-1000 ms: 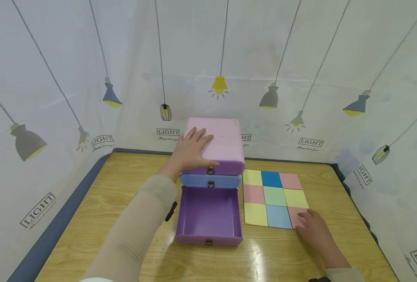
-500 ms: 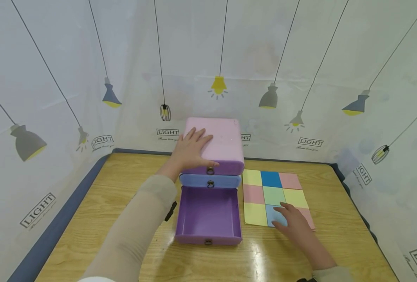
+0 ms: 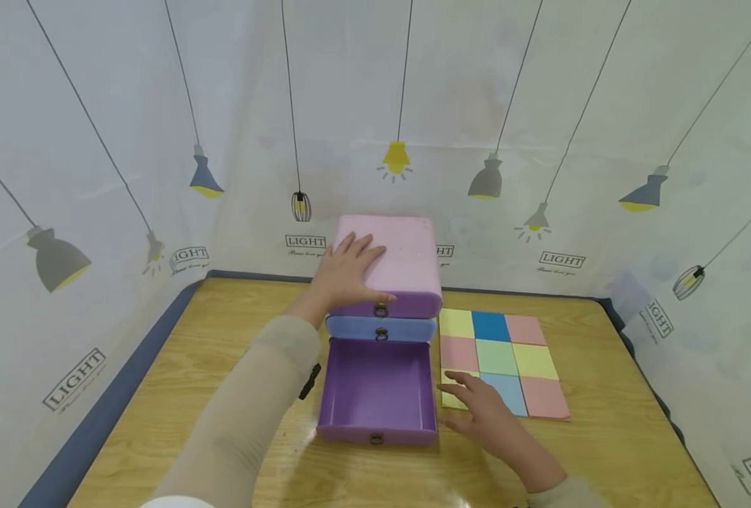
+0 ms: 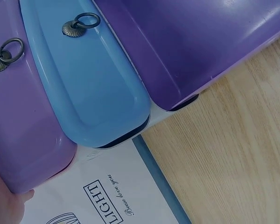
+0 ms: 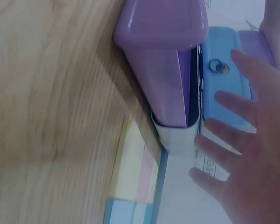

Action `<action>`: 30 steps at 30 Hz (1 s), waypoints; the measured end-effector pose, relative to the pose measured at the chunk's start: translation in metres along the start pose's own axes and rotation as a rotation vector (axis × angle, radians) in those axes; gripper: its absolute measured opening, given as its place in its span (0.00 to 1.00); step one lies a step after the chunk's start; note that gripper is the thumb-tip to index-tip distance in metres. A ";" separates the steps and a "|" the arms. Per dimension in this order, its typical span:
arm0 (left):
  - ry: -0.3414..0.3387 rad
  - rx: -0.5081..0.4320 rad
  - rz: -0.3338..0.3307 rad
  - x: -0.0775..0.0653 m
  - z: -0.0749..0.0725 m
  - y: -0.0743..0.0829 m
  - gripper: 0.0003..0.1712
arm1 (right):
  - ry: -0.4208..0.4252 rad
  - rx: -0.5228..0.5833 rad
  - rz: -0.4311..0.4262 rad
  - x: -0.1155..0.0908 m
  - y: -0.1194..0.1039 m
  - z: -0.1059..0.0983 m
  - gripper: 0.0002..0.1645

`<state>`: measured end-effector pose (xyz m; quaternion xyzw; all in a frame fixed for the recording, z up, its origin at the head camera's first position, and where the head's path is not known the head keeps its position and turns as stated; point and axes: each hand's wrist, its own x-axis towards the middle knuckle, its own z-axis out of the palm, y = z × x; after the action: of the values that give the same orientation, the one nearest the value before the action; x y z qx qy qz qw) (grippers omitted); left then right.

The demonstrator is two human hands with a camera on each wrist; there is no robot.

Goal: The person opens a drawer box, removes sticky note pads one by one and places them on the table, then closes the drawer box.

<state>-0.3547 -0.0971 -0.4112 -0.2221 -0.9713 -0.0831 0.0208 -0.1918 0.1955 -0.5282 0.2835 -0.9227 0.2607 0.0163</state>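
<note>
A small drawer cabinet (image 3: 407,257) with a pink top stands at the middle of the table. My left hand (image 3: 346,275) rests on that top, its fingers spread. The top purple drawer (image 4: 32,112) and the blue drawer (image 4: 84,79) are closed, each with a ring pull. Pulled out below them is the bottom purple drawer (image 3: 375,384), with nothing inside. Just right of it hovers my right hand (image 3: 486,416), fingers spread and holding nothing. In the right wrist view this hand (image 5: 256,140) is apart from the drawer.
Coloured square sheets (image 3: 496,356) in yellow, pink, blue and green lie in a grid right of the cabinet, partly covered by the right hand. A white backdrop (image 3: 254,176) with printed lamps surrounds the wooden table (image 3: 223,317).
My right hand has moved left from the pink corner square, across the blue one, to beside the pulled-out drawer. The left hand stays on the cabinet top.
</note>
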 end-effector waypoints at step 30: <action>-0.046 -0.041 0.022 0.005 -0.011 0.002 0.61 | -0.106 0.067 -0.096 0.014 -0.011 0.031 0.03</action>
<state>-0.3586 -0.0946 -0.3994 -0.2348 -0.9671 -0.0974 -0.0052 -0.1941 0.1658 -0.5470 0.3411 -0.8984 0.2751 -0.0295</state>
